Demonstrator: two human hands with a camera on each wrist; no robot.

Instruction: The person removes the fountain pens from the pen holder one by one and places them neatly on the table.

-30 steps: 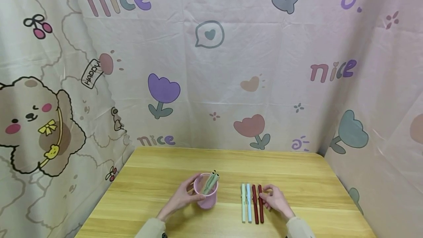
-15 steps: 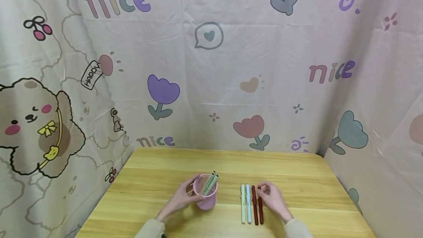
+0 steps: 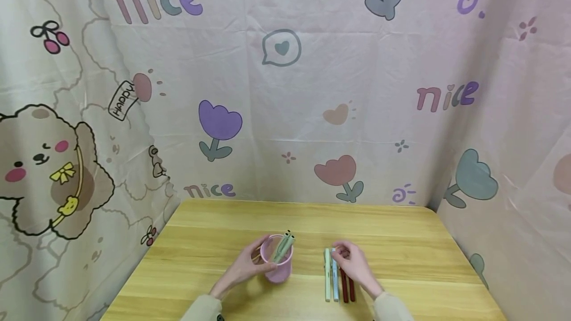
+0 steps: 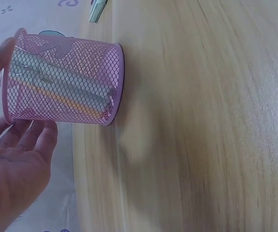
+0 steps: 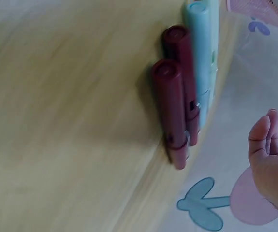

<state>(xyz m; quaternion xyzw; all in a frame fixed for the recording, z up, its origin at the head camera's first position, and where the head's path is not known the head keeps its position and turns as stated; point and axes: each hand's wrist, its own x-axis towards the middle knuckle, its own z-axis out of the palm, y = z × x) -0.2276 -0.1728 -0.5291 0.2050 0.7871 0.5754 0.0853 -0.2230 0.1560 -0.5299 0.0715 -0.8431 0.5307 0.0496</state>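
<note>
Monitoring both hands from my station, I read the left hand (image 3: 250,264) as clamped on a pink mesh cup (image 3: 279,275). The thumb lies on the near side of the rim and the fingers lie on the far side. The cup is roughly upright; I cannot tell whether its base bears on the tabletop (image 3: 214,222). Green pens (image 3: 283,249) lean inside the cup, their ends projecting above the rim, away from the left hand. Through the mesh, I also see a yellow-orange strip (image 4: 64,99) beside them.

I read the right hand (image 3: 356,264) as holding nothing, with its fingers bent and its thumb tip apart from them. In the right wrist view, it hovers clear of the pens below. From the head view, its fingertips are above the far end of the light blue pen (image 3: 336,284). The light green pen (image 3: 327,281) lies just left of that pen, on the side toward the left hand. Two dark red pens (image 3: 345,291) lie to its right, their far ends covered by the right hand. All four are laid side by side, pointing away from me.

Beyond both hands, I see a printed cloth (image 3: 294,98) behind the tabletop.
</note>
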